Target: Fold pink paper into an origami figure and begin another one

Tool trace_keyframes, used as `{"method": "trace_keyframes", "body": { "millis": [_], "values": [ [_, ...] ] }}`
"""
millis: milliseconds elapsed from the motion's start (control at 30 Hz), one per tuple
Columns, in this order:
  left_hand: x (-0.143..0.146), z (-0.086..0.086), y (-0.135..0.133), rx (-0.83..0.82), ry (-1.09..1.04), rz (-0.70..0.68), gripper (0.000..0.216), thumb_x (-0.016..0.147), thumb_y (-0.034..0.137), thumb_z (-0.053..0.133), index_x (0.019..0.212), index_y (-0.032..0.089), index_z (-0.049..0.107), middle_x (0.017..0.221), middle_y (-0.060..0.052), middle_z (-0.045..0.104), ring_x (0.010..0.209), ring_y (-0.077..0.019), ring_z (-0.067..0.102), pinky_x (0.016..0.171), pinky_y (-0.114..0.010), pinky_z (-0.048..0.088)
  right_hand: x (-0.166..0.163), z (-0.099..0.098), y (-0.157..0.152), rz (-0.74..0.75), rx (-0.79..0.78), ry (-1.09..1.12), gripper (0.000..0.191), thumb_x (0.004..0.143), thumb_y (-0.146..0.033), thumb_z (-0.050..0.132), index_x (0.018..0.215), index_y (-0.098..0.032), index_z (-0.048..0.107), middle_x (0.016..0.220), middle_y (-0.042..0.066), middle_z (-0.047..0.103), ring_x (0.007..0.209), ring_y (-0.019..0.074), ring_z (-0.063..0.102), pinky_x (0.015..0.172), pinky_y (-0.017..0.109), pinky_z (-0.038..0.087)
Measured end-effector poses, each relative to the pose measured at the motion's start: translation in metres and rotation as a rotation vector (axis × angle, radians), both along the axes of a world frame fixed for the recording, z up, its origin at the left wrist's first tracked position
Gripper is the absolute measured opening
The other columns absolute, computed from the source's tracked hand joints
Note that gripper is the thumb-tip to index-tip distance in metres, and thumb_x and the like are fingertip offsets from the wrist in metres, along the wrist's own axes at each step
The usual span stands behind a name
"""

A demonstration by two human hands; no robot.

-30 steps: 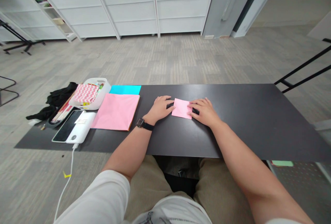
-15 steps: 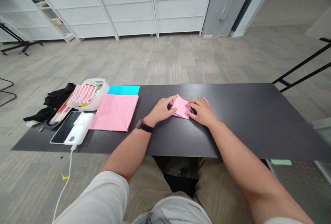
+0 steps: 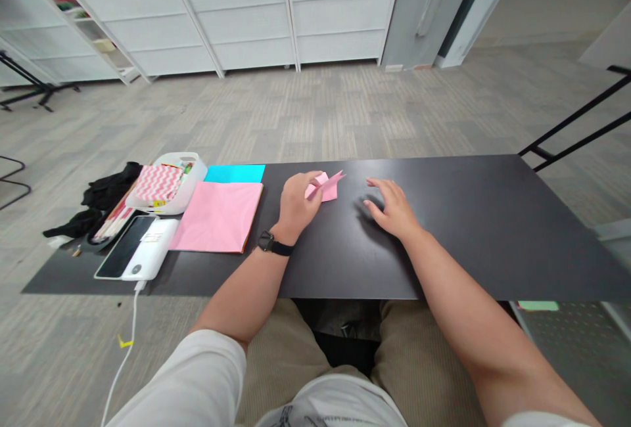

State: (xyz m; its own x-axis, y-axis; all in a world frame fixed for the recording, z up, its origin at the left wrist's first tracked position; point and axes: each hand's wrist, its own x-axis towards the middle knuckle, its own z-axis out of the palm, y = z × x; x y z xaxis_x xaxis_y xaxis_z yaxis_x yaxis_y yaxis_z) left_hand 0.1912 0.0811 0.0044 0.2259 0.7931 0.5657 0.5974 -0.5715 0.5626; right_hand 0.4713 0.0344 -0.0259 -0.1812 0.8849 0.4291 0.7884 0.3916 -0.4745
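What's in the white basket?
In the basket, a pink-and-white zigzag item lies on top; something small and green shows beside it. Whatever is beneath the zigzag item is covered.

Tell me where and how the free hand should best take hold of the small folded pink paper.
The folded pink paper is probably best pinched lightly by its right edge, with the right hand coming from the right. The left hand covers its left end, while the right side juts out uncovered, its thin pointed flap angling up and rightward.
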Motion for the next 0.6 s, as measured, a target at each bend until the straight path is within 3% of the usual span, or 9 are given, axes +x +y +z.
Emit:
{"method": "trace_keyframes", "body": {
  "millis": [133,267,400,600],
  "values": [
    [0.017,0.000,-0.017,-0.034,0.202,-0.292,0.030,0.102,0.026,0.058,0.131,0.026,0.068,0.111,-0.003,0.079,0.117,-0.0227,0.070,0.124,-0.047,0.042,-0.005,0.009,-0.007,0.061,0.056,-0.085,0.071,0.096,-0.040,0.065,0.162,-0.031,0.042,0.158,0.012,0.056,0.146,0.0355,0.051,0.130,0.063,0.025],
    [0.022,0.000,-0.021,-0.096,0.275,-0.462,0.040,0.102,0.033,0.061,0.142,0.027,0.061,0.127,-0.006,0.075,0.126,-0.0243,0.066,0.123,-0.048,0.043,-0.009,0.013,-0.008,0.116,0.069,-0.157,0.043,0.096,-0.032,0.065,0.139,-0.037,0.067,0.145,0.007,0.066,0.144,0.0337,0.052,0.131,0.063,0.021],
    [0.014,-0.003,-0.013,-0.114,0.296,-0.452,0.064,0.087,0.049,0.083,0.141,0.024,0.058,0.151,-0.014,0.059,0.143,-0.0329,0.054,0.124,-0.053,0.042,-0.004,0.010,-0.004,0.118,0.034,-0.161,0.023,0.097,-0.027,0.061,0.107,-0.037,0.079,0.117,0.002,0.076,0.125,0.0284,0.064,0.129,0.061,0.022],
    [0.007,-0.012,-0.005,-0.176,0.353,-0.459,0.039,0.087,0.042,0.084,0.115,0.022,0.064,0.140,-0.014,0.064,0.138,-0.0312,0.057,0.119,-0.048,0.047,0.010,0.009,-0.002,0.150,-0.048,-0.128,0.020,0.095,-0.028,0.061,0.102,-0.034,0.079,0.108,0.003,0.079,0.108,0.0265,0.071,0.122,0.057,0.034]
  ]
}}
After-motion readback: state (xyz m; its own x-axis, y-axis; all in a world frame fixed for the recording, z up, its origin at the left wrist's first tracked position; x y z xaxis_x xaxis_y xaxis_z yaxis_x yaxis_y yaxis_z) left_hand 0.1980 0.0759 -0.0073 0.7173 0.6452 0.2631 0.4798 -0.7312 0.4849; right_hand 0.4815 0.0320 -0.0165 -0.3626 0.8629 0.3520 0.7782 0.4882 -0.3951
